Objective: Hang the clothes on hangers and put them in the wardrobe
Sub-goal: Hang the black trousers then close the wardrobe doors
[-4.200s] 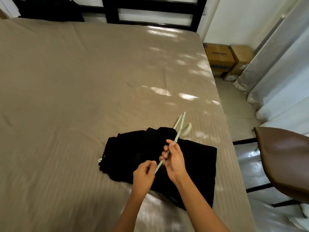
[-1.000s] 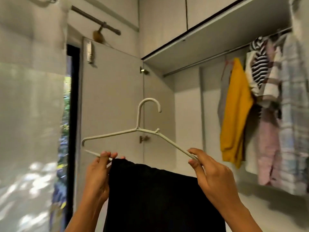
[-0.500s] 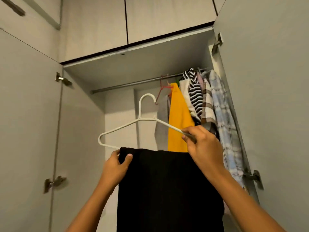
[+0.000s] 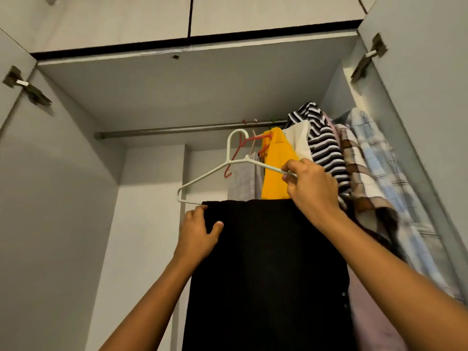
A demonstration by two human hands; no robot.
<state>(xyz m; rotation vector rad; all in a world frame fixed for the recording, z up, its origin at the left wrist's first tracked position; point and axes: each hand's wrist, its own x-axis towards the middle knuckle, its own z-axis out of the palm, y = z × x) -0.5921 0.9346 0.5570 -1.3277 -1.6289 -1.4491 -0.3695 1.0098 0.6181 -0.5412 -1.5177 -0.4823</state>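
Observation:
A black garment (image 4: 266, 269) hangs folded over the lower bar of a white hanger (image 4: 210, 174). My right hand (image 4: 310, 184) grips the hanger's right shoulder. My left hand (image 4: 198, 231) pinches the garment's upper left edge at the bar. The hanger's hook sits just below the metal wardrobe rail (image 4: 177, 129), not touching it. The hanger's right end is hidden behind my right hand.
On the rail's right half hang a red hanger (image 4: 243, 145), a yellow garment (image 4: 276, 163), a striped top (image 4: 324, 143) and plaid shirts (image 4: 372, 168). The rail's left half is bare. Open wardrobe doors (image 4: 417, 97) stand on both sides.
I have raised the hanger with the black garment up toward the rail and closer to the hanging clothes. The view has tilted upward into the wardrobe.

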